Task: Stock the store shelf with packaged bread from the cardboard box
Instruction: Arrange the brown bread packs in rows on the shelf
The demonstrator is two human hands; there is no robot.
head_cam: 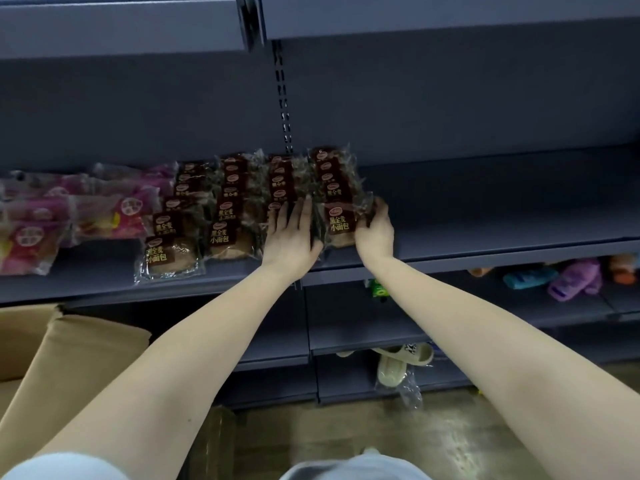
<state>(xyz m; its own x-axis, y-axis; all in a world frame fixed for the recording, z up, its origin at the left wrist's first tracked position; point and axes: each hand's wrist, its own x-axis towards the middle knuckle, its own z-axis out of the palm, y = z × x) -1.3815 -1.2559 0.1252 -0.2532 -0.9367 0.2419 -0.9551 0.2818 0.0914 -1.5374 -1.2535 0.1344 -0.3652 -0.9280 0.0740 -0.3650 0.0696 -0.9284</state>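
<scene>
Where the dark grey metal shelf (485,220) runs flat and smooth across the view, four rows of bread packets (228,202) lie overlapping on it. Each is a round brown bun sealed in crinkly clear plastic with a dark brown label. The front packet (341,223) of the rightmost row sits near the shelf's front edge, between the two hands. The left hand (294,233) lies palm down on the third row, fingers straight and close together, holding nothing. Its thumb reaches toward the front packet's left edge, though the blur makes it hard to say whether it touches. The right hand (375,226) is cupped against that packet's right side, its fingers curled round the frilled plastic edge and gripping it. Both bare forearms stretch straight forward. Left of the brown rows lie glossy pink packets (52,220). The cardboard box (69,358), plain tan with a flap open, sits at the lower left. A pale sandal (394,368) lies low down beneath the right arm.
</scene>
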